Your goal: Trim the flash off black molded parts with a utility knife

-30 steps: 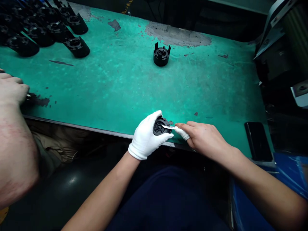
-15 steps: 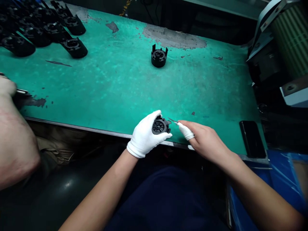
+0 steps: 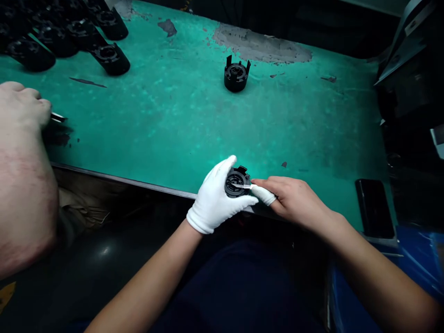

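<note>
My left hand (image 3: 215, 196), in a white glove, is closed around a round black plastic part (image 3: 237, 175) at the front edge of the bench. The part's inner face, with ring-shaped ribs, shows toward me. In my right hand (image 3: 293, 196), bare but for a white cover on the thumb, a small knife with a thin pale blade (image 3: 240, 186) is pinched. Its blade lies over the inner face of the part; whether the tip touches cannot be made out. Farther back, a similar black cylindrical part (image 3: 236, 77) with upright prongs stands on the bench.
Several black cylindrical parts (image 3: 113, 59) crowd the far left of the green bench top (image 3: 156, 125). A co-worker's hand (image 3: 22, 108) at the left edge holds a metallic tool (image 3: 58, 117). A black phone (image 3: 374, 208) lies at the right, near blue plastic (image 3: 416, 254).
My right hand has brought the blade left, from beside the black part to over its face. The part has turned slightly in my left hand. The co-worker's hand has moved up and right.
</note>
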`<state>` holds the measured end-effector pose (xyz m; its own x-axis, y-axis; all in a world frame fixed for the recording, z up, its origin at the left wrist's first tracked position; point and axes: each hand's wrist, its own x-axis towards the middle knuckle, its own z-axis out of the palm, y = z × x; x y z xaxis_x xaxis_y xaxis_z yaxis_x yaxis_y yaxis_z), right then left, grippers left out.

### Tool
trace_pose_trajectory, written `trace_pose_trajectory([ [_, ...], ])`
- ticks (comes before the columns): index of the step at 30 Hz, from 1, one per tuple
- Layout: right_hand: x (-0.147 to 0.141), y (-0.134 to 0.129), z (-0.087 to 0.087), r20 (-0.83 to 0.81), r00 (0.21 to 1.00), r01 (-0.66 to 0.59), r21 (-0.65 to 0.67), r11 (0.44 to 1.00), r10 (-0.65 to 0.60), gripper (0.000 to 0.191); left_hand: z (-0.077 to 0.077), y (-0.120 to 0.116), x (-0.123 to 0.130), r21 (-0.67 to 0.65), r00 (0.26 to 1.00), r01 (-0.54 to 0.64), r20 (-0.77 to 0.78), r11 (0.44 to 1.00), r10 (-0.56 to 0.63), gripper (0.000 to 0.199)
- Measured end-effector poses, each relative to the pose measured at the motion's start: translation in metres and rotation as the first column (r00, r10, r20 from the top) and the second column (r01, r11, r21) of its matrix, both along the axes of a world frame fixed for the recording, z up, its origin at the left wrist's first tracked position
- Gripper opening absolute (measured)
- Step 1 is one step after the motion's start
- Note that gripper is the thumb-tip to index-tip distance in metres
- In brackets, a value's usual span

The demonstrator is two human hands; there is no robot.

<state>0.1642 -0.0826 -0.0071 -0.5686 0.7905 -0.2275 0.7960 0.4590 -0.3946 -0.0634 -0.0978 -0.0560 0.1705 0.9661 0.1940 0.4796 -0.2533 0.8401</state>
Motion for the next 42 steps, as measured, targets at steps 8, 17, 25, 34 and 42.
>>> trace_pose_trajectory([
  [8, -0.010, 0.006, -0.002, 0.178, 0.982, 0.046, 0.084, 0.995, -0.060, 0.042, -0.009, 0.002, 0.005, 0.042, 0.999, -0.034, -0.010, 0.999, 0.034, 0.099],
  [17, -0.010, 0.004, 0.017, 0.205, 0.979, -0.009, 0.058, 0.998, -0.003, 0.039, -0.015, 0.001, 0.007, 0.044, 0.999, -0.037, 0.004, 0.998, 0.037, 0.102],
  [25, -0.022, 0.007, 0.020, 0.339, 0.937, 0.026, 0.161, 0.987, -0.080, 0.038, -0.016, 0.000, 0.008, 0.051, 0.999, -0.052, 0.006, 0.997, 0.052, 0.103],
  [34, -0.007, 0.003, 0.013, 0.150, 0.981, 0.121, 0.005, 0.993, -0.120, 0.027, -0.018, 0.001, 0.007, 0.072, 0.999, -0.050, 0.022, 0.996, 0.049, 0.105],
  [42, -0.014, -0.011, 0.007, 0.028, 0.996, 0.081, -0.103, 0.991, -0.079, 0.025, -0.017, 0.000, 0.007, 0.069, 0.999, -0.050, 0.015, 0.996, 0.050, 0.102],
])
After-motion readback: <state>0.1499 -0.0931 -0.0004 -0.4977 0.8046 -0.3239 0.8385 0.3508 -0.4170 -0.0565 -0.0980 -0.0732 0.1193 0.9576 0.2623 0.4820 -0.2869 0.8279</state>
